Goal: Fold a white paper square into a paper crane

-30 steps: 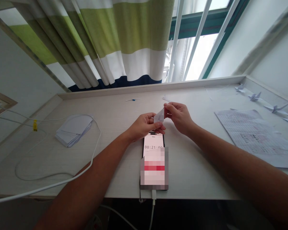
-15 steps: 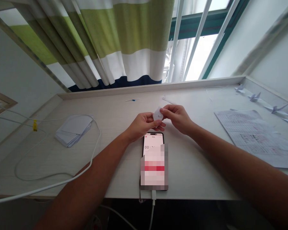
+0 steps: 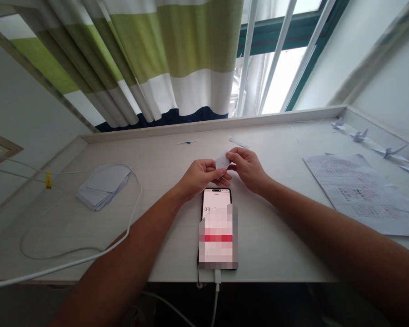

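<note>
A small folded piece of white paper [image 3: 222, 161] is pinched between both of my hands above the pale desk [image 3: 163, 213]. My left hand [image 3: 199, 177] grips its lower left side with curled fingers. My right hand [image 3: 247, 167] pinches its right edge with thumb and fingertips. Just below the hands, a phone [image 3: 217, 227] lies flat on the desk with its screen lit.
A stack of white paper squares [image 3: 104, 184] lies at the left, ringed by a white cable [image 3: 88, 254]. A printed sheet [image 3: 357, 190] lies at the right, with several folded paper cranes [image 3: 359, 135] by the right wall. Striped curtain [image 3: 157, 63] and window stand behind.
Both hands have turned and shifted the small paper slightly up and left; it now shows a flatter face. The view has tilted a little.
</note>
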`<state>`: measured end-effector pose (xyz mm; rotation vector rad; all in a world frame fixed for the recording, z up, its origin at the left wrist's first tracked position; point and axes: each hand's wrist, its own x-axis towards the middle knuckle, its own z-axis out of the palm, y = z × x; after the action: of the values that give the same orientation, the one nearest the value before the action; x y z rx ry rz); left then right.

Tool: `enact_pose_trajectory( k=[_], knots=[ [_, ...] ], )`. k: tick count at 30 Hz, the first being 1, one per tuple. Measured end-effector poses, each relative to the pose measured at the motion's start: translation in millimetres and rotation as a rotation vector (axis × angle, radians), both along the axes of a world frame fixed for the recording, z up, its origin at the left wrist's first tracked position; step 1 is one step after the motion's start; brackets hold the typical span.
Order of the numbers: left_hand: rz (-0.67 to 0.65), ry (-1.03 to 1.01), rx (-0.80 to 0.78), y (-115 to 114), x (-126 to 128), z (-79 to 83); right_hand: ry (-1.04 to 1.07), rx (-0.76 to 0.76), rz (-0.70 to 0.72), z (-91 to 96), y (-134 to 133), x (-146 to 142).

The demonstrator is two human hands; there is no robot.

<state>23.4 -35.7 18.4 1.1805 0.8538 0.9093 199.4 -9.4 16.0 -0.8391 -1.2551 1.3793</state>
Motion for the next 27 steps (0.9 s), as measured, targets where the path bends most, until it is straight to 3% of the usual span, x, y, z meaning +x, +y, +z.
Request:
enact_pose_trajectory(
  k=[11, 23, 27],
  knots=[
    [0.004, 0.003, -0.012, -1, 1, 2.1, 0.013, 0.019, -0.105, -1.5, 2, 0],
    [0.008, 0.013, -0.003, -1, 0, 1.4, 0.119, -0.062, 0.063, -0.4, 7, 10],
    [0.01, 0.012, -0.005, -1, 1, 0.0, 0.07, -0.009, 0.12, 1.4, 6, 12]
  ],
)
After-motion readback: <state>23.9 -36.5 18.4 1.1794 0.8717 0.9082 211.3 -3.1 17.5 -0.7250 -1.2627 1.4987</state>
